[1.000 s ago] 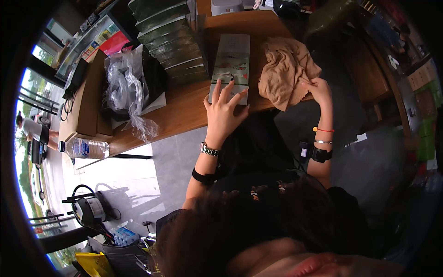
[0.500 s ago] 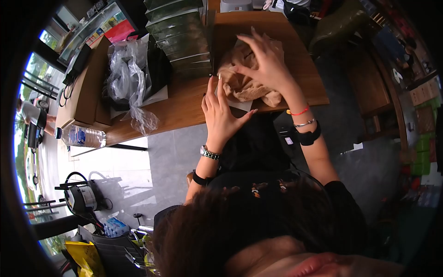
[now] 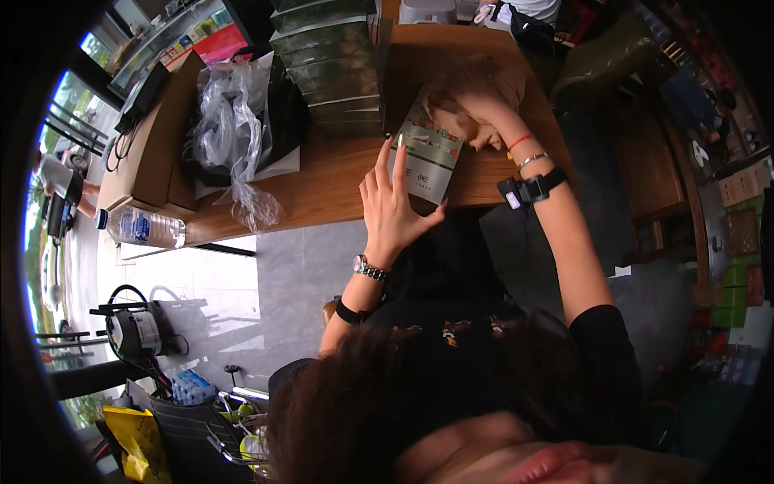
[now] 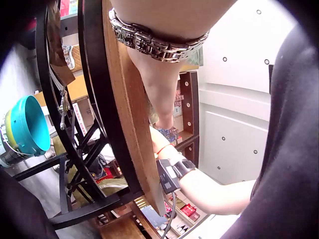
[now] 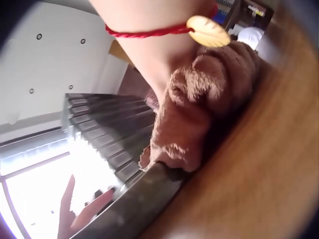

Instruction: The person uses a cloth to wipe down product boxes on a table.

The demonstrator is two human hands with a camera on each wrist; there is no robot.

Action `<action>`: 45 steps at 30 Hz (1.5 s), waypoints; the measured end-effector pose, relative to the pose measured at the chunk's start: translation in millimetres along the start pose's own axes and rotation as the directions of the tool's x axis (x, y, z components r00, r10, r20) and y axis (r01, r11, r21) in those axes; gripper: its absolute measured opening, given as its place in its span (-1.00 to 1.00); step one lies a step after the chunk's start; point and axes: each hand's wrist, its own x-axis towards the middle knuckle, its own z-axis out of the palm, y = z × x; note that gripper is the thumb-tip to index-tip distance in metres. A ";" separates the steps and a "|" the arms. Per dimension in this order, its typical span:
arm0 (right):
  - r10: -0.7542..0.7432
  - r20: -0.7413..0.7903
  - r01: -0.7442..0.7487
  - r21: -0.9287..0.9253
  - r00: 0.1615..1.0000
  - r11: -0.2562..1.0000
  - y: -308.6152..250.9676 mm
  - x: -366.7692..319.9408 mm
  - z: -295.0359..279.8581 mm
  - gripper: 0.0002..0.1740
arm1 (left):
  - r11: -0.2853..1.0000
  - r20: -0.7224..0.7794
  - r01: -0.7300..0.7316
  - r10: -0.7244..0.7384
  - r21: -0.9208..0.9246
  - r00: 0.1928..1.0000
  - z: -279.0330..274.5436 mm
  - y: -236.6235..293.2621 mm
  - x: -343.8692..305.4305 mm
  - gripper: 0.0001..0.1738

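Observation:
A pale green-and-white printed box lies slanted near the table's front edge; its far part is under a tan cloth. My left hand is at the box's left side, fingers stretched out and thumb by its near edge. Over the cloth lies my right hand, blurred, palm down with the fingers reaching forward. In the right wrist view the cloth bunches under that hand, against the box's edge. The left wrist view shows my left hand from the wrist, fingertips hidden.
A tall stack of dark green packages stands left of the box. Further left are crumpled clear plastic, a cardboard box and a water bottle at the wooden table's edge. Another person is beyond the table.
My right hand came from the cloth's right edge onto its top, then moved farther away with it. The cloth shifted over the box, whose near end shows again, now slanted.

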 end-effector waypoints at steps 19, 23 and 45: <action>0.109 -0.011 -0.099 0.336 0.994 0.937 -77.5 -43.3 -31.9 -0.13 | 0.996 -0.006 -0.010 0.010 -0.091 1.000 1.2 -4.1 -2.0 0.40; -0.063 -0.185 0.073 0.047 0.981 0.996 18.5 24.1 41.9 -0.30 | 0.997 -0.025 -0.014 0.012 -0.082 1.000 -0.7 -1.5 -2.4 0.36; -0.012 0.092 -0.005 0.190 0.996 0.982 -52.6 -12.9 -38.6 -0.08 | 1.000 0.092 -0.006 0.008 -0.021 0.996 -6.4 6.3 6.4 -0.09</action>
